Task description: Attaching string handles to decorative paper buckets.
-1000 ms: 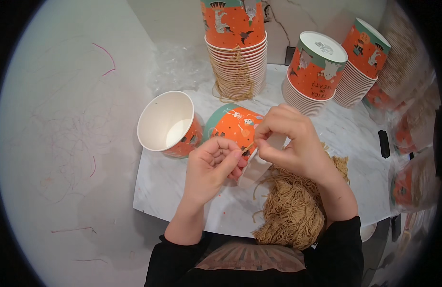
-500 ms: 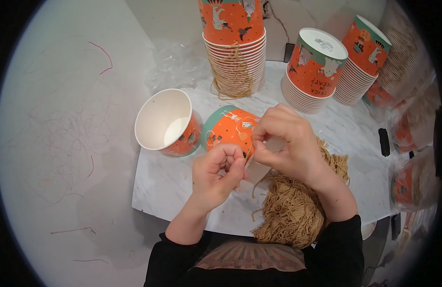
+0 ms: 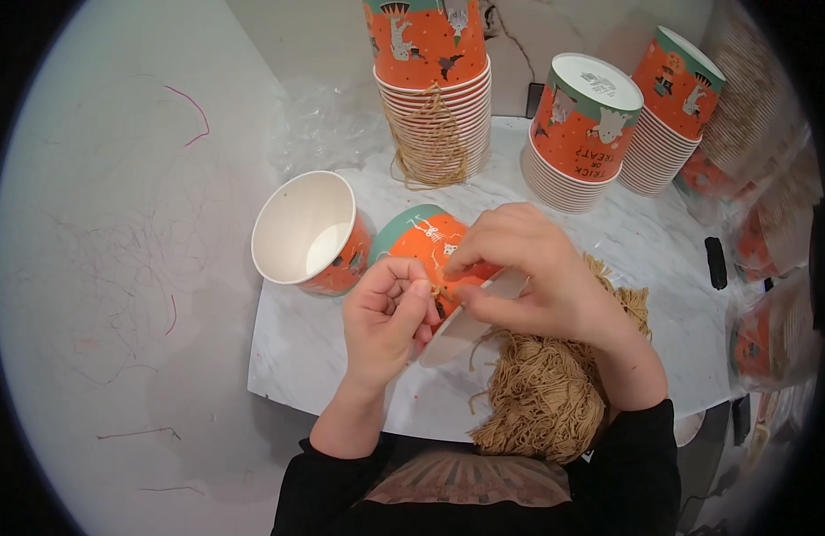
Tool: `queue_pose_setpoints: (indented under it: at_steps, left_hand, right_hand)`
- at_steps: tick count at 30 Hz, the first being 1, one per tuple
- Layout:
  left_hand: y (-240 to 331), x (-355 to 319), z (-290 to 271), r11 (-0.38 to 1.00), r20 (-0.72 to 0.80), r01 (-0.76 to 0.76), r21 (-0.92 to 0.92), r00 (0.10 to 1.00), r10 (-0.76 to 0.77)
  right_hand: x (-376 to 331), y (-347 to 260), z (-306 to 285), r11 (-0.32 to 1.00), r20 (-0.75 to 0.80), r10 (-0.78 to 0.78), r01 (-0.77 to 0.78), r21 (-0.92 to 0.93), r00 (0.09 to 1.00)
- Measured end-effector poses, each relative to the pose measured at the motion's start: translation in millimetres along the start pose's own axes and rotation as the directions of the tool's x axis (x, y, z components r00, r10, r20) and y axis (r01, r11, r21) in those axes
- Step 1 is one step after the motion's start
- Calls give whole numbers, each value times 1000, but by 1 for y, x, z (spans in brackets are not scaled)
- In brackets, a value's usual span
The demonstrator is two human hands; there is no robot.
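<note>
An orange paper bucket [image 3: 419, 246] with a green base lies tipped on its side on the table, its white rim toward me. Over its side, my left hand [image 3: 384, 320] is closed in a pinch on a short piece of tan string [image 3: 441, 291]. My right hand [image 3: 527, 272] hovers over the bucket's rim, thumb and forefinger apart close to the string's end. Part of the bucket is hidden behind both hands. A thick bundle of tan string [image 3: 546, 393] rests on the table beneath my right forearm.
An open bucket [image 3: 305, 228] leans at the left. Tall stacks of nested buckets stand behind, one stack [image 3: 435, 116] draped with loose string, another stack [image 3: 584, 134] upside down. Clear plastic wrap [image 3: 327, 129] lies at the back; bagged buckets [image 3: 770, 339] line the right side.
My right thumb and forefinger have parted from their pinch and shifted left. My left hand has moved slightly left, still pinching the string. The tipped bucket's rim now shows more.
</note>
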State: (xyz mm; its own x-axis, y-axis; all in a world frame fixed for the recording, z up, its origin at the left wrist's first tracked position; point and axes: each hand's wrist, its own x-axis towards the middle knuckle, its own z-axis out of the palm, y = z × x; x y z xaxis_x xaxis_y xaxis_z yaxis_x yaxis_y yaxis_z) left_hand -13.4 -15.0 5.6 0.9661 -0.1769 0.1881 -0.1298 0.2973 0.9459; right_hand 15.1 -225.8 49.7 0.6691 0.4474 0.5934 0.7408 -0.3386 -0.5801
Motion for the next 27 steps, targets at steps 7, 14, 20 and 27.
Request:
queue_pose_setpoints:
  at_steps: [7,14,20,27]
  left_hand:
    - [0,1,2,1000,18,-20,-16,1000,20]
    - [-2,0,1,998,12,-59,-22,998,59]
    - [-3,-2,3,1000,16,-8,23,1000,8]
    - [-5,-4,5,993,59,-66,101,996,60]
  right_hand:
    - [-3,1,9,998,15,-59,59,-37,998]
    - [-4,-2,14,999,25,-36,37,-25,999]
    - [-6,-2,17,962,-60,-73,54,-266,996]
    - [-7,-7,16,969,-27,-27,20,-248,999]
